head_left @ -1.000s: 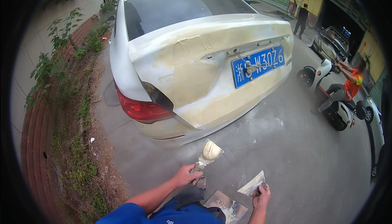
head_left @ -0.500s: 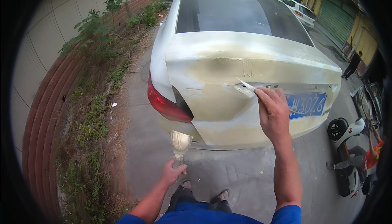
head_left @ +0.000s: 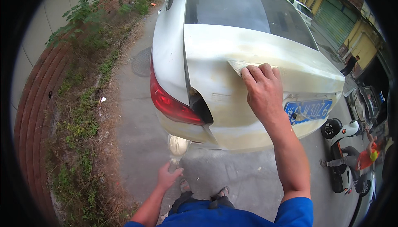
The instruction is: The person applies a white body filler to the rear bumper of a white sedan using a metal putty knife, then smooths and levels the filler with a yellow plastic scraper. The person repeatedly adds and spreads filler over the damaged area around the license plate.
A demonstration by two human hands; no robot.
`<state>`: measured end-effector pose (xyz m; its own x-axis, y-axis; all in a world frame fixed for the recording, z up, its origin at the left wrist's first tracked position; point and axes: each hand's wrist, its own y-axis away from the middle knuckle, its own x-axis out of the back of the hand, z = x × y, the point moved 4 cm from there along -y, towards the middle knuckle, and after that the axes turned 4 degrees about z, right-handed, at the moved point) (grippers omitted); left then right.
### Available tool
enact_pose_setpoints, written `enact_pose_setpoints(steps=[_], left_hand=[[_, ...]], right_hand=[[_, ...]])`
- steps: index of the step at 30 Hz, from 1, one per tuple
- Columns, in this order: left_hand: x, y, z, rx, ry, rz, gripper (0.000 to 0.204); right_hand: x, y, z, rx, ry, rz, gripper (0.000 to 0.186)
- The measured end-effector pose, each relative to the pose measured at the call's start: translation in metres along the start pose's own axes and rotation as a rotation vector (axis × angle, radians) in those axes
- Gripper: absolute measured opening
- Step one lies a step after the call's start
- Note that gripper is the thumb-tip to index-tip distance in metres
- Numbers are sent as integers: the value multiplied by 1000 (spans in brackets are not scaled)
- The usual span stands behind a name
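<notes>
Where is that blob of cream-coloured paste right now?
In the head view, the paste is low and left of centre, on the spatula in the left hand, below the red tail light.

White on the car (head_left: pixel 168 67), clouded with soft-edged beige patches of filler (head_left: pixel 236 107) across the trunk lid (head_left: pixel 215 40). Deep red on the tail lamp (head_left: pixel 172 105), black in the recess (head_left: pixel 201 107) beside it. White characters against blue on the licence plate (head_left: pixel 311 111). Cream for the putty (head_left: pixel 178 146), whitish with smears for the scraper (head_left: pixel 237 66). Plain bright blue for the shirt (head_left: pixel 232 215). Grey for the pavement (head_left: pixel 137 156), green for the weeds (head_left: pixel 85 138) along its left edge.
</notes>
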<state>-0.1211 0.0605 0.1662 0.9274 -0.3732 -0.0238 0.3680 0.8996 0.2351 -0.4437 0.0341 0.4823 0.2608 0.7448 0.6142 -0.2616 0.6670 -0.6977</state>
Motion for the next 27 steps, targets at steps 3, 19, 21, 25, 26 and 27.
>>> enact_pose_setpoints(steps=[3, 19, 21, 25, 26, 27], left_hand=[[10, -6, 0, 12, -12, -22, 24], [41, -19, -8, 31, -10, -52, 20], [45, -19, -7, 33, 4, -29, 20], [51, -20, -6, 68, 9, -14, 13], [52, -20, -6, 77, 7, -10, 11], [52, -21, -5, 67, 7, -5, 11]], right_hand=[[3, -2, -22, 23, -13, 18, 36], [-18, -16, -72, 93, 26, 48, 36], [-14, -20, -73, 90, -26, 112, 36], [-29, -29, -64, 38, 65, -55, 37], [-30, -30, -63, 67, 75, -4, 37], [-33, -31, -63, 70, 85, 0, 37]])
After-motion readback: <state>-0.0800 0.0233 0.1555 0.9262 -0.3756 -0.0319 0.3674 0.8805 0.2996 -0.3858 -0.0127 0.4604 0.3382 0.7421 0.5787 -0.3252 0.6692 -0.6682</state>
